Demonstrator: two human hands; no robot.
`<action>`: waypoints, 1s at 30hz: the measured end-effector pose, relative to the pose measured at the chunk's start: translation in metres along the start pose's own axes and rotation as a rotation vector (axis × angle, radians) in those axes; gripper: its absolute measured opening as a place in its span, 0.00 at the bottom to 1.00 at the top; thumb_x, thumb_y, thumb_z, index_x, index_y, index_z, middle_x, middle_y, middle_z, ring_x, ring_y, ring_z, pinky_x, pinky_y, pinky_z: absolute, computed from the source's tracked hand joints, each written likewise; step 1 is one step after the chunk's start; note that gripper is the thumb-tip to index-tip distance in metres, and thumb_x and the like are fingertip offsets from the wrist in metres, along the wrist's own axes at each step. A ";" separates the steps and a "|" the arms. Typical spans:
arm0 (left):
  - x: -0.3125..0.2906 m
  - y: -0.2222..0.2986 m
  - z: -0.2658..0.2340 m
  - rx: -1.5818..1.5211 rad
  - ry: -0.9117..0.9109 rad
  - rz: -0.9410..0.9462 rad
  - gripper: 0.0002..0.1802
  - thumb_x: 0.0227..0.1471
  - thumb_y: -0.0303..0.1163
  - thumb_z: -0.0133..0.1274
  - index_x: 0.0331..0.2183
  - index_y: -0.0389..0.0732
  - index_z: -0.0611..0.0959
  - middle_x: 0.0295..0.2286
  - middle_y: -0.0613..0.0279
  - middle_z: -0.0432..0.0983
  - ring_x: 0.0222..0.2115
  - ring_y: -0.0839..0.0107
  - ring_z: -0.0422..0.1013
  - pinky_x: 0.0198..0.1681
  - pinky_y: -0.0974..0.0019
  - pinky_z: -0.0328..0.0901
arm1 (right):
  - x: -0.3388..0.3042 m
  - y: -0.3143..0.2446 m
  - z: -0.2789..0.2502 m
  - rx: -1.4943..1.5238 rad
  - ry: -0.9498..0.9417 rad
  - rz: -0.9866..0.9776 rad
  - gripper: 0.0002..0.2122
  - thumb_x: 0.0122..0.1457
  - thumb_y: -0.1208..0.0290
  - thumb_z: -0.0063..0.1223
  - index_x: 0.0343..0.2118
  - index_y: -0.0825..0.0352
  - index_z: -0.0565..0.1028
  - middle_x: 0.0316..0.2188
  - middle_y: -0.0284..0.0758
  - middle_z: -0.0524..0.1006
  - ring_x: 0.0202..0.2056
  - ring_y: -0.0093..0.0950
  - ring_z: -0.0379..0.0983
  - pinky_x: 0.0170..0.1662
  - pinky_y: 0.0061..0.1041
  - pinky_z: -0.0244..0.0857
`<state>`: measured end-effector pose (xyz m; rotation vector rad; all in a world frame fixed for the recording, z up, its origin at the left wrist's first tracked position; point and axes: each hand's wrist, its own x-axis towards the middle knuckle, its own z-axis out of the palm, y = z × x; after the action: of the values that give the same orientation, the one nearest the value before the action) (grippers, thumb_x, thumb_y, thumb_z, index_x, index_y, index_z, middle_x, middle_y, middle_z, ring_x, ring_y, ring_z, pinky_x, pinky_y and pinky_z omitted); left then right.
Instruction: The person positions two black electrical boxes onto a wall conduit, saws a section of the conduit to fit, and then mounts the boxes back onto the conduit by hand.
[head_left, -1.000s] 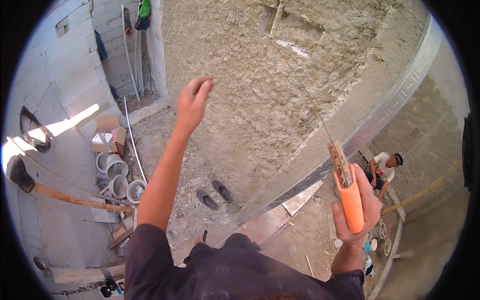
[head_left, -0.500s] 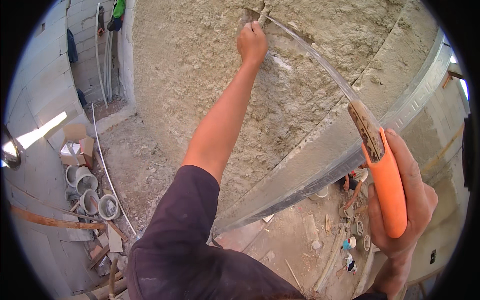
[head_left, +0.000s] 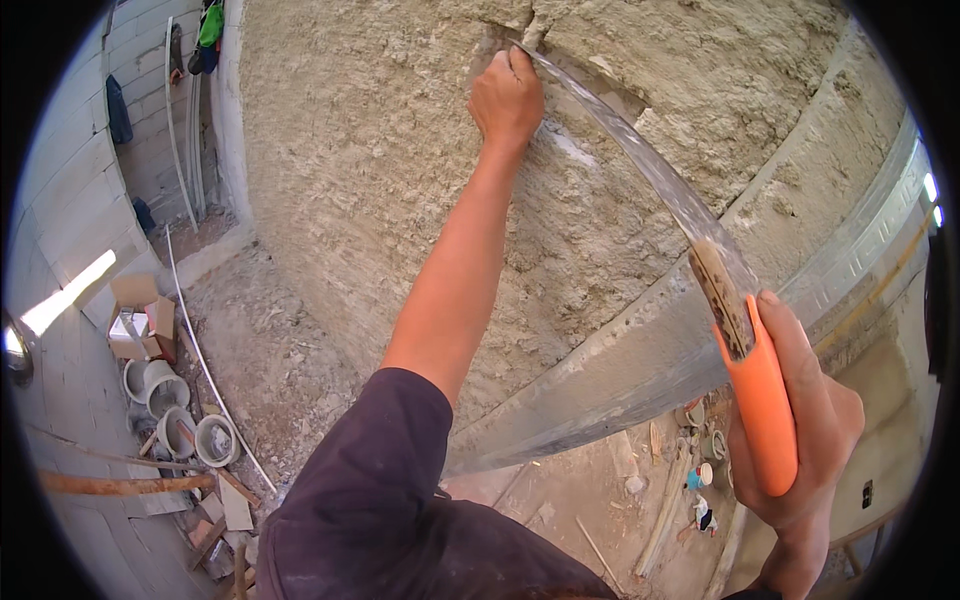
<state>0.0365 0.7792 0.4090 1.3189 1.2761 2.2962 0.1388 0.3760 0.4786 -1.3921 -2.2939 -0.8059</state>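
The right hand (head_left: pixel 812 425) is clamping the orange-handled blade (head_left: pixel 650 160); the left hand (head_left: pixel 507 100), well apart, is curling beside its far tip, exact hold hidden. Control is likely depending on a steady blade angle. Behind both hands, a rough wall (head_left: pixel 360 190) is standing.

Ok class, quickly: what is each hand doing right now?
Left hand: fingers curled at the wall; can't tell whether it holds anything.
Right hand: closed, holding the orange handle of a long blade.
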 end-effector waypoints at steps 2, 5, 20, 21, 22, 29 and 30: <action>0.001 0.001 0.001 -0.014 0.006 0.002 0.26 0.62 0.48 0.38 0.31 0.39 0.83 0.29 0.40 0.80 0.33 0.37 0.75 0.38 0.41 0.65 | -0.001 0.002 -0.003 -0.028 0.002 -0.026 0.30 0.42 0.87 0.48 0.55 0.77 0.72 0.41 0.49 0.81 0.34 0.39 0.82 0.43 0.25 0.72; -0.005 -0.001 -0.001 0.003 -0.057 -0.057 0.26 0.61 0.47 0.36 0.30 0.41 0.83 0.30 0.44 0.80 0.34 0.40 0.74 0.38 0.44 0.65 | 0.016 0.003 -0.001 0.010 -0.114 0.068 0.31 0.41 0.87 0.47 0.55 0.78 0.72 0.42 0.51 0.81 0.35 0.40 0.82 0.43 0.25 0.73; 0.000 0.001 -0.002 -0.053 -0.001 0.008 0.28 0.62 0.49 0.37 0.30 0.39 0.84 0.28 0.41 0.80 0.34 0.39 0.75 0.39 0.41 0.65 | 0.018 0.034 -0.045 -0.181 -0.148 0.024 0.26 0.50 0.82 0.45 0.56 0.76 0.71 0.57 0.49 0.73 0.57 0.40 0.72 0.62 0.33 0.60; -0.003 0.000 -0.002 -0.044 -0.002 0.009 0.28 0.62 0.49 0.37 0.30 0.39 0.84 0.28 0.41 0.80 0.34 0.39 0.75 0.40 0.41 0.65 | 0.014 0.034 -0.049 -0.180 -0.157 0.003 0.26 0.51 0.83 0.45 0.57 0.75 0.71 0.58 0.48 0.72 0.58 0.40 0.71 0.63 0.34 0.59; -0.007 0.000 -0.001 -0.038 -0.006 0.008 0.28 0.62 0.49 0.37 0.30 0.39 0.84 0.29 0.41 0.80 0.34 0.39 0.75 0.40 0.41 0.66 | 0.012 0.036 -0.049 -0.180 -0.163 -0.005 0.26 0.52 0.84 0.44 0.57 0.75 0.71 0.59 0.48 0.72 0.59 0.40 0.70 0.63 0.34 0.59; 0.010 -0.017 0.012 0.253 -0.022 0.232 0.17 0.64 0.41 0.38 0.36 0.41 0.79 0.36 0.50 0.80 0.36 0.48 0.76 0.37 0.48 0.70 | 0.029 0.058 -0.038 -0.071 -0.211 0.011 0.23 0.59 0.86 0.46 0.59 0.73 0.69 0.60 0.45 0.70 0.62 0.36 0.66 0.65 0.34 0.58; 0.008 -0.017 0.013 0.272 -0.011 0.243 0.16 0.63 0.39 0.38 0.34 0.41 0.78 0.35 0.49 0.79 0.36 0.45 0.75 0.36 0.45 0.69 | 0.025 0.068 -0.025 -0.055 -0.146 -0.020 0.23 0.59 0.86 0.47 0.59 0.73 0.69 0.60 0.44 0.70 0.62 0.35 0.66 0.65 0.34 0.58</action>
<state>0.0381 0.8016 0.4037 1.6556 1.5456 2.3267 0.1869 0.4022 0.5323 -1.4999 -2.4152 -0.8039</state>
